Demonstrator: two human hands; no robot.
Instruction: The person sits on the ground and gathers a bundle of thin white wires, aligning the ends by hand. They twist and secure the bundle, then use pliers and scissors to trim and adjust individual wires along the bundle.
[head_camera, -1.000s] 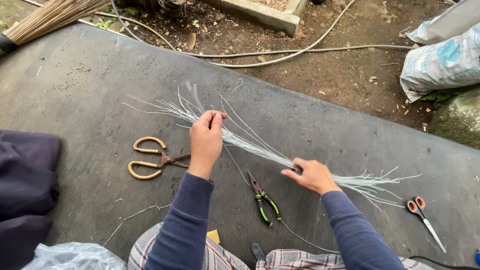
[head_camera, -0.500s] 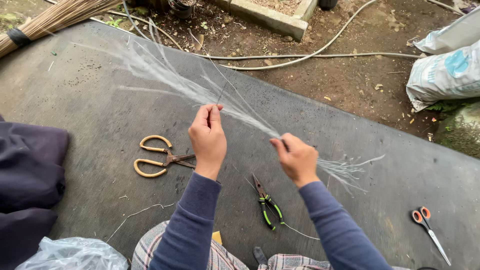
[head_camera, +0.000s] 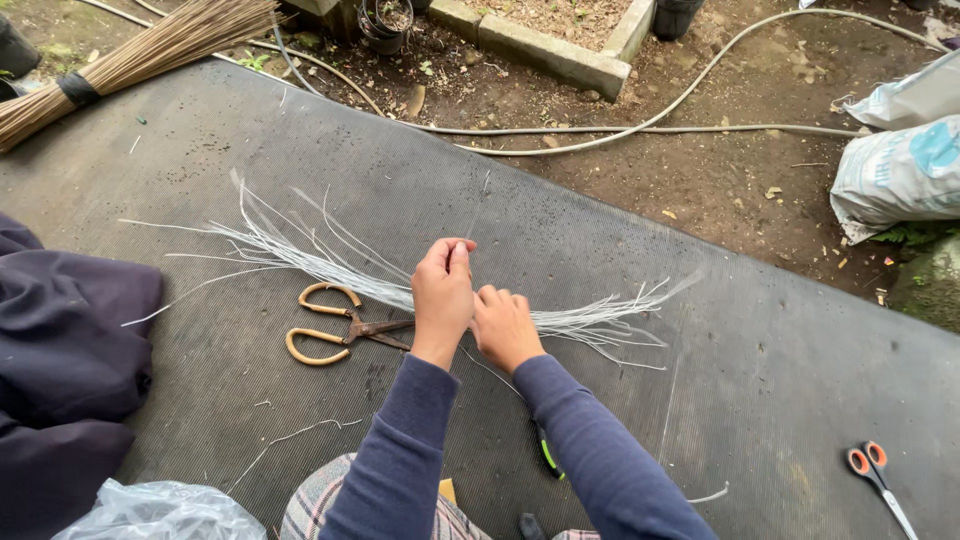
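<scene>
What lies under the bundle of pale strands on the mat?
Under the bundle of pale strands lie the dark ribbed mat and the blades of the tan-handled scissors. The middle is covered by both hands, left and right.

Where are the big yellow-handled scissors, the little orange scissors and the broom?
yellow-handled scissors (head_camera: 322, 343), head view, on the lower handle loop.
orange scissors (head_camera: 872, 466), head view, on the handles.
broom (head_camera: 150, 50), head view, on the straw bristles.
</scene>
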